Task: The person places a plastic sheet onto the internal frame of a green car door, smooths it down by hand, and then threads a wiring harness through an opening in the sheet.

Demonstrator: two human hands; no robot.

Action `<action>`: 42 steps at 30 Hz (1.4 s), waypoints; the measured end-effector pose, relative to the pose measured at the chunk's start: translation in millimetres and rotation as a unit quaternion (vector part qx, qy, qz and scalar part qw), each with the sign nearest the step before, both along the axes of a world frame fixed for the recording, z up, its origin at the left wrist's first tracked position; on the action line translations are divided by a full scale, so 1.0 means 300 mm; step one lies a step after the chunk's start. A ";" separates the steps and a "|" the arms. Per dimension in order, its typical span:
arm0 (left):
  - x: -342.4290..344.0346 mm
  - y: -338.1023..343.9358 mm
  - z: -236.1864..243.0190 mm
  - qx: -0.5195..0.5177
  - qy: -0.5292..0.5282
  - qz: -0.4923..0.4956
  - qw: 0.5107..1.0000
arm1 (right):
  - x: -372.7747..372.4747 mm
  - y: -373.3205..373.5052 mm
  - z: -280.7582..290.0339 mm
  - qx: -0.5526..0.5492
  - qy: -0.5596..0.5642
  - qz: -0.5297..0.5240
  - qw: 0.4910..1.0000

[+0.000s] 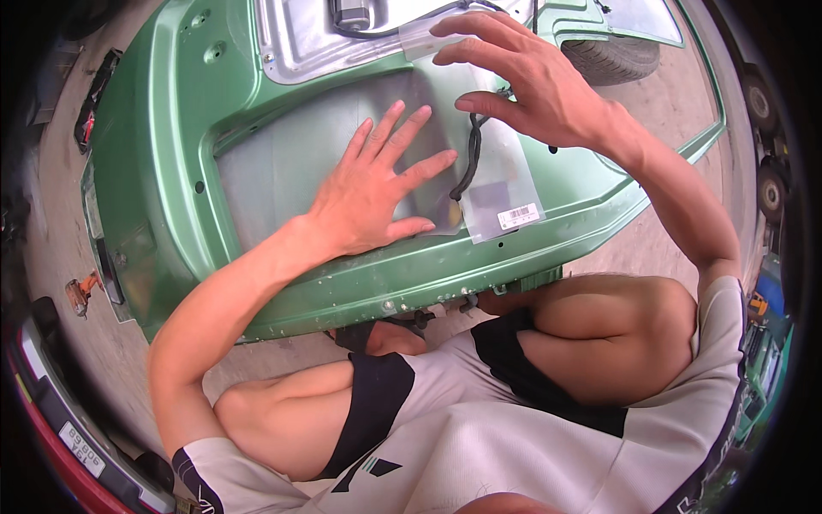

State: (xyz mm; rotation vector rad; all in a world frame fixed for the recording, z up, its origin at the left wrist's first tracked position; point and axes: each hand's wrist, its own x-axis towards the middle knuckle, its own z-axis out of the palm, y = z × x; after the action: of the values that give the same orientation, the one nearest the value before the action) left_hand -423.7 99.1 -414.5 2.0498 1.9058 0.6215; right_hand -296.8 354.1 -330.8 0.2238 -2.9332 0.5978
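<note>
A green car door [175, 171] lies in front of me, with a translucent plastic sheet [291, 171] spread over the opening in it. My left hand [368, 193] rests on this sheet, fingers stretched out and spread. Farther right, my right hand [544, 86] is held above the door with its fingers curved and apart; I see nothing in it. Below its thumb a black wiring cable [469, 163] runs down over the film. A white printed label [518, 216] sticks to the film's near right corner.
A silver metal panel [300, 38] with a black motor [351, 15] is fixed at the door's far side. Beyond the door is a tyre [610, 62]. An orange power tool [80, 294] lies on the floor at left, near a red vehicle's bumper [51, 428].
</note>
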 end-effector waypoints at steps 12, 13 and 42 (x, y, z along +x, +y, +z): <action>-0.023 0.131 -0.033 0.003 0.022 -0.108 0.994 | 0.089 0.037 -0.200 0.183 -0.087 -0.041 0.978; -0.024 0.137 -0.031 0.007 0.025 -0.112 0.993 | 0.088 0.035 -0.196 0.190 -0.090 -0.044 0.977; -0.248 0.362 0.065 0.156 0.008 0.212 0.965 | -0.289 0.194 -0.170 -0.038 0.075 -0.068 0.994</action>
State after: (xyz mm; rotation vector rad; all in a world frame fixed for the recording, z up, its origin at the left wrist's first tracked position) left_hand -498.0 207.7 -395.1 1.8152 2.4102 1.0670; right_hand -383.5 412.2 -381.9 0.0557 -2.7481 0.6407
